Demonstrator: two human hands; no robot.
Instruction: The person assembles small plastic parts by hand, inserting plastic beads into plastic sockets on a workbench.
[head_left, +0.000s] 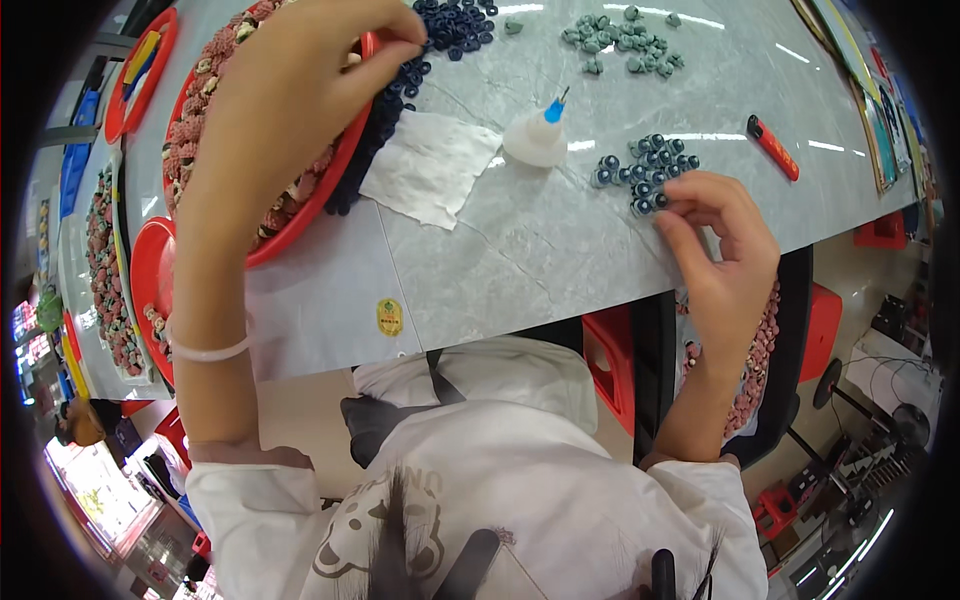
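Observation:
My left hand [300,75] reaches over the red tray [345,160] at the far left. Its thumb and forefinger pinch together beside a heap of small dark blue ring-like pieces [455,28]; what they hold, if anything, is too small to make out. On the right, my right hand [725,225] has its thumb and forefinger closed around a small dark blue piece [659,200]. That piece sits at the near edge of a cluster of shiny dark blue pieces [655,160] standing on the grey table. Pink and cream small figures [195,125] fill the red tray.
A white squeeze bottle [535,140] with a blue needle tip stands mid-table beside a white cloth [430,168]. Grey-green pieces [635,45] lie at the back. A red lighter-shaped object [773,148] is at right. A red stool [610,360] stands below the table edge.

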